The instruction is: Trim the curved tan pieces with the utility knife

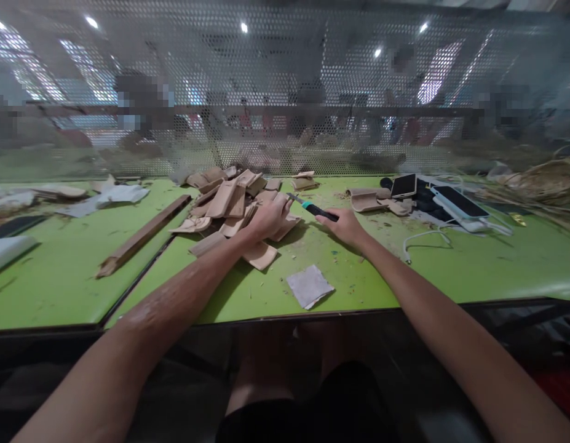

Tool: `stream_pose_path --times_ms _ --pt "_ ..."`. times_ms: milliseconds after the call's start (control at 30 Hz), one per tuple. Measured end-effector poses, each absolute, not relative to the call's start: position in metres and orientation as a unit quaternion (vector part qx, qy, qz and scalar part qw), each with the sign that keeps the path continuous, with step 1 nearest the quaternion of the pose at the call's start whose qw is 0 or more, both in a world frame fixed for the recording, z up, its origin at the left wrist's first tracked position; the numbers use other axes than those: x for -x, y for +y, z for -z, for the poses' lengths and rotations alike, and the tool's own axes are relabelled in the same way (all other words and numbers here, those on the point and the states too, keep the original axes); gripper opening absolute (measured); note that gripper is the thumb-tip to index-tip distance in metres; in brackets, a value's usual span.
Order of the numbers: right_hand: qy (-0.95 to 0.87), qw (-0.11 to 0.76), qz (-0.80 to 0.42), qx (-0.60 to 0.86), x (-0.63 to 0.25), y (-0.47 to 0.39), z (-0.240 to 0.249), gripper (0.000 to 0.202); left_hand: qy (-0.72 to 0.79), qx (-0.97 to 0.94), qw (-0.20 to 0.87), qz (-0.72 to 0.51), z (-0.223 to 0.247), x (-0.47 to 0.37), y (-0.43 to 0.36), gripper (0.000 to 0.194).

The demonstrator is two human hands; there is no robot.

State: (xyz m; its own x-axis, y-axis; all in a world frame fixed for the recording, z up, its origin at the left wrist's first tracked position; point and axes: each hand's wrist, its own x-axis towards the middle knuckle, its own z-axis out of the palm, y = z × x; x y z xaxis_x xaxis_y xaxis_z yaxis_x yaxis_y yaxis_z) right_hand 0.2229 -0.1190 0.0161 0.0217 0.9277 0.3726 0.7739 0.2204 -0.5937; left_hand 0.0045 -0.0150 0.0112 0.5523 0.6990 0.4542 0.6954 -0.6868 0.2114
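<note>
My right hand [347,226] is closed around the black and teal handle of a utility knife [319,211]. The knife's blade points left, toward my left hand [269,216]. My left hand is closed on a small pale wooden piece [281,199] at the right side of a heap; its fingers partly hide that piece. The heap of curved, light-brown wooden pieces [227,200] spreads around and behind my left hand. One flat curved piece [261,255] lies under my left wrist. Nearer the table's front edge rests a folded grey square of sandpaper or cloth [310,286].
A long wooden strip [144,235] lies left of a seam in the green table [368,283]. Two phones [460,203], a white cable [427,234] and more curved pieces [365,200] are at the right. A perforated metal screen [285,135] stands along the back.
</note>
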Motion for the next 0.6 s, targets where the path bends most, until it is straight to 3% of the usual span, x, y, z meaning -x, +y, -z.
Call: stream_pose_path --times_ms 400,600 --pt "-0.709 0.364 -0.059 0.602 -0.2282 -0.1136 -0.0088 0.051 0.339 -0.876 0.113 -0.324 -0.0097 -0.0058 -0.0113 0.036" --pt "-0.701 0.358 -0.031 0.616 -0.2317 -0.1107 -0.0070 0.051 0.335 -0.870 0.118 -0.342 -0.0049 -0.0076 -0.0057 0.039"
